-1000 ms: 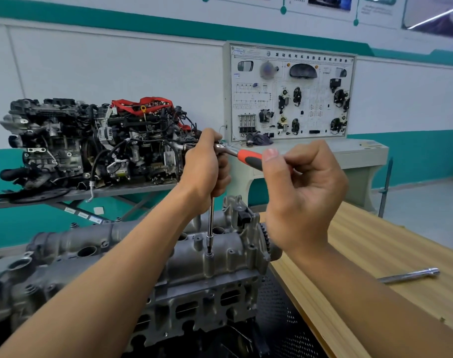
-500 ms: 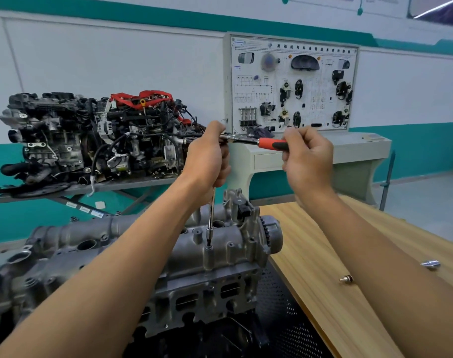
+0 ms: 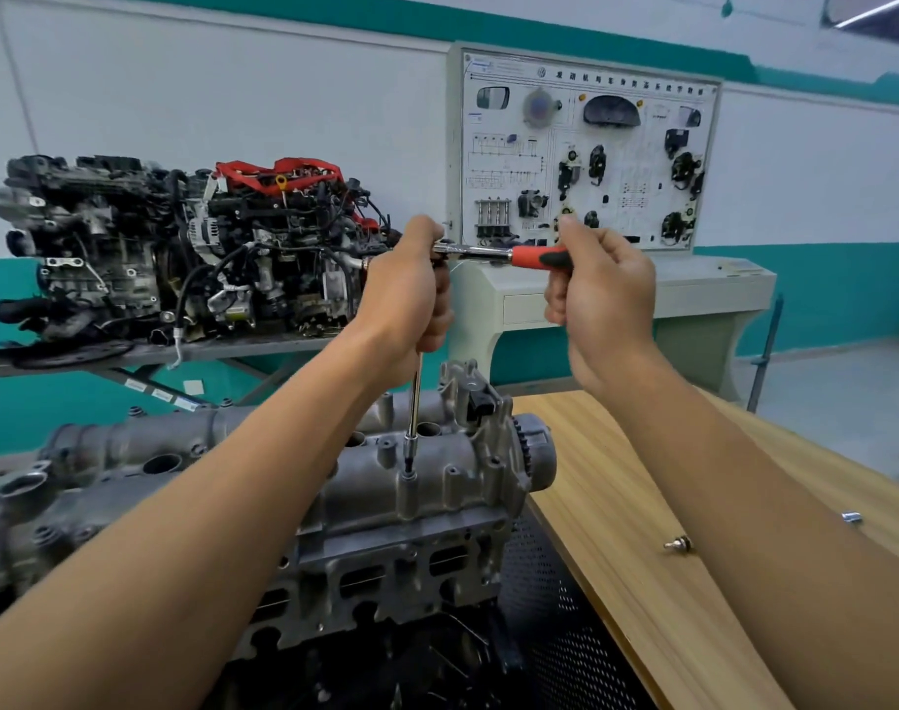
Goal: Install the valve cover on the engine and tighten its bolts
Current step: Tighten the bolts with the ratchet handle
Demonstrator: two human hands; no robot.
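Valve cover [image 3: 365, 484] sits on the engine by the wooden bench [image 3: 642, 504]. Right hand [image 3: 603, 294], clenched on the ratchet's red handle [image 3: 532, 258], has swung it rightward since a second ago; left hand [image 3: 411, 294] grips the extension [image 3: 414, 402]. That bolt is probably tightening.

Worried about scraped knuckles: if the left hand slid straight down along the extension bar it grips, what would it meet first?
Most likely the valve cover, at the bolt boss where the extension bar ends. The left hand has only bare bar below it; nothing else appears in that line.
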